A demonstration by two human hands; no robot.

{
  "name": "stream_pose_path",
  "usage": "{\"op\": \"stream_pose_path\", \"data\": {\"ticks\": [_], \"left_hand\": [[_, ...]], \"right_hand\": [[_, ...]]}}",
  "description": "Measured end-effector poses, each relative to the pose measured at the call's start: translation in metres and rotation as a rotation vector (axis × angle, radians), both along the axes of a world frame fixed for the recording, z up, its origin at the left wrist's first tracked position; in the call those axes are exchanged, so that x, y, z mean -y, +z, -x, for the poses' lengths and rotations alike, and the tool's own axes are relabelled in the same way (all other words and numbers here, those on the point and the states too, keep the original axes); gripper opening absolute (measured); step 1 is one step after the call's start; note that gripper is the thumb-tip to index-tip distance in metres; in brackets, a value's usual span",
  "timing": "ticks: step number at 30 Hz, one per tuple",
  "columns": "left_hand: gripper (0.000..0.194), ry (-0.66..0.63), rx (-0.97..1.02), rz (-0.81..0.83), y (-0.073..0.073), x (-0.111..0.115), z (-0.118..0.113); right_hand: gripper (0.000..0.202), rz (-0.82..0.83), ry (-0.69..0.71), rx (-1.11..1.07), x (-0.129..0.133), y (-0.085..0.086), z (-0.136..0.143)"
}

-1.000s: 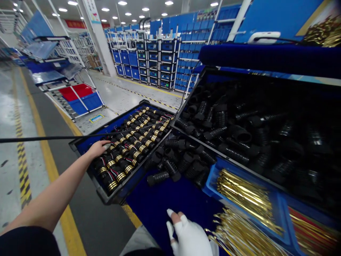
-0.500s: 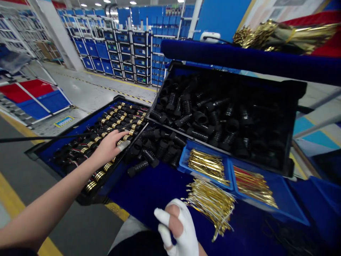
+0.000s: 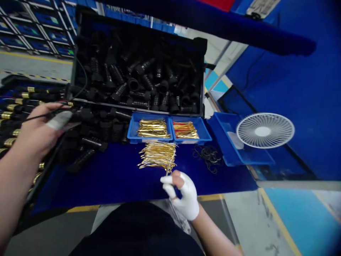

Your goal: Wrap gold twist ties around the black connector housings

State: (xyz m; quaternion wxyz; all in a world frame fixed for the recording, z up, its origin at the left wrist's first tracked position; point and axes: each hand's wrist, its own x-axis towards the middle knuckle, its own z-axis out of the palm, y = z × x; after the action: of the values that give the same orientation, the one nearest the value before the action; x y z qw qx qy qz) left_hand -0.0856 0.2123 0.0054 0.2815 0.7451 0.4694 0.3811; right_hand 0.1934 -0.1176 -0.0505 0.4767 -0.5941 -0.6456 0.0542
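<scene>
My left hand (image 3: 44,128), its thumb covered by a white finger cot, is closed around a black part with gold rings (image 3: 70,103) at the edge of the left tray. Most of that part is hidden by the fingers. In a white glove with bare fingertips showing, my right hand (image 3: 183,195) pinches the end of a thin gold twist tie (image 3: 167,172) at the front of the pile. Spread on the blue table top is this pile of gold and white twist ties (image 3: 156,155). Loose black ribbed sleeves (image 3: 92,143) lie right of my left hand.
A black crate (image 3: 138,108) full of ribbed sleeves stands at the back. Two blue bins (image 3: 150,139) of gold and red ties sit before it. Black rings (image 3: 209,154) lie to the right, near a white fan (image 3: 265,131). More gold-ringed parts (image 3: 9,107) fill the left tray.
The view has swung right and down. My left hand has lifted a gold-ringed part from the tray. My right hand has moved to the front of the tie pile and taken hold of a tie.
</scene>
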Motion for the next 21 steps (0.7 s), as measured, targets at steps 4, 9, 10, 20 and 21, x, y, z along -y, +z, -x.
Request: {"op": "stream_pose_path", "data": {"ticks": [4,9,10,20,21], "left_hand": [[0.039,-0.188,0.528,0.519,-0.006,0.056,-0.013],[0.044,-0.034,0.84,1.136,-0.031,0.135,-0.06],[0.041,-0.065,0.863,1.262,-0.035,0.149,-0.071],[0.047,-0.303,1.012,1.663,-0.048,0.21,-0.134],[0.046,-0.298,0.999,1.652,-0.05,0.211,-0.136]], "right_hand": [[0.039,0.406,-0.145,0.321,0.016,-0.024,-0.038],[0.022,0.565,0.029,0.341,0.003,-0.026,-0.034],[0.017,0.481,0.035,0.198,-0.001,-0.021,-0.032],[0.017,-0.08,-0.054,-1.649,-0.032,0.009,-0.068],[0.019,-0.035,-0.023,-1.675,-0.032,0.006,-0.067]]}}
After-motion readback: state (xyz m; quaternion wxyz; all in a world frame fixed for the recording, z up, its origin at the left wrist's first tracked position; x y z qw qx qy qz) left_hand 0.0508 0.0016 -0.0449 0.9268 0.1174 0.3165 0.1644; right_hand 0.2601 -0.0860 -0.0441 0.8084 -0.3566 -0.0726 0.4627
